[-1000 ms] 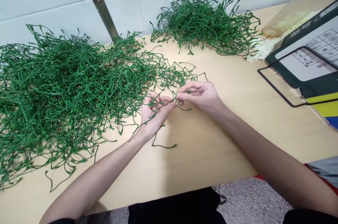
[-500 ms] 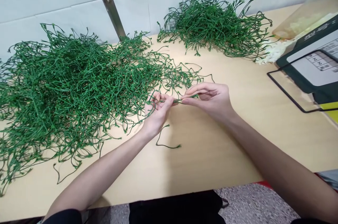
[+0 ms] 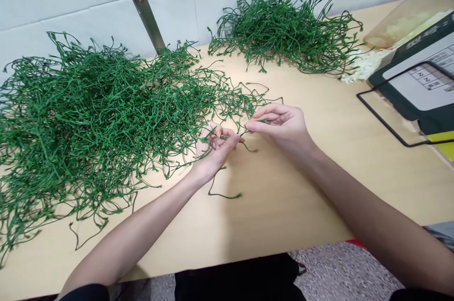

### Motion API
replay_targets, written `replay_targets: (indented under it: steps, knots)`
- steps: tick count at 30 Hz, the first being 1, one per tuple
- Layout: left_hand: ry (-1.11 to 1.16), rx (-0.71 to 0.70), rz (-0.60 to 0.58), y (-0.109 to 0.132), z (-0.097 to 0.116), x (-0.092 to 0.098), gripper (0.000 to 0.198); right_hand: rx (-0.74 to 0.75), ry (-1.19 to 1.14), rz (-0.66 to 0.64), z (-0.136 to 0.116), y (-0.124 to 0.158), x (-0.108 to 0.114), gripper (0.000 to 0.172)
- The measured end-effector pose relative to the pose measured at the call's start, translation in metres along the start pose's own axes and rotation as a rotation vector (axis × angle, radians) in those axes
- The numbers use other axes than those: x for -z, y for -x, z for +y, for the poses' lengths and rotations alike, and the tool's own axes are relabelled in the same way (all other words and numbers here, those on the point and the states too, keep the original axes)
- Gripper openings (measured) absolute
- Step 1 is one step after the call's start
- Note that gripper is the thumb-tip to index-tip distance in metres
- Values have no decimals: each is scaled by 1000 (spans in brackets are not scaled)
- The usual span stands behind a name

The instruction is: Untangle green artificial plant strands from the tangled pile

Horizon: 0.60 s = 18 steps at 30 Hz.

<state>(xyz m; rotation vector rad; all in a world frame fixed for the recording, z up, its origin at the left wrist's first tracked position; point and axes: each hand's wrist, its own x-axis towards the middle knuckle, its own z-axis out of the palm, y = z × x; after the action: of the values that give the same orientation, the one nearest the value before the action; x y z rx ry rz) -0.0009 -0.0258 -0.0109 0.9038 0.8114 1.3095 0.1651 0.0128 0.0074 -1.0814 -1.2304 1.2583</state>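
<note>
Both hands are over the middle of the table, a short gap between their fingertips. My left hand (image 3: 214,152) pinches thin green plastic stems (image 3: 250,149), whose ends stick out past its thumb and fingers. Between thumb and fingers, my right hand (image 3: 280,122) grips a green stem too, its tip showing at the fingers; how many it holds is hard to tell. A single loose stem (image 3: 223,195) lies on the table just below my left hand. Left of the hands spreads a large tangled heap of green stems (image 3: 106,116), reaching up to my left fingers.
A smaller pile of stems (image 3: 283,31) rests against the tiled wall (image 3: 173,7). On the right are a dark box with a white label (image 3: 422,69), a black wire frame (image 3: 383,119) and white pieces (image 3: 365,66). A metal post (image 3: 140,0) stands behind the table (image 3: 283,206).
My hands have drawn slightly apart, the right one moving up a little. A stem end now shows hanging beyond my left fingertips. The view has shifted slightly.
</note>
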Motion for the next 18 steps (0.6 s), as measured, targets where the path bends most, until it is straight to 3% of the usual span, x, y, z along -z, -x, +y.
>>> replay_targets:
  steps: [8,12,18]
  knots:
    - [95,-39,118,-2,-1,-2,42,127,57,-153,-2,3,6,36]
    - [16,-81,180,-3,-4,0,41,171,101,-169,2,4,6,30]
    - [33,-75,170,-2,-3,0,37,179,123,-236,6,4,4,26]
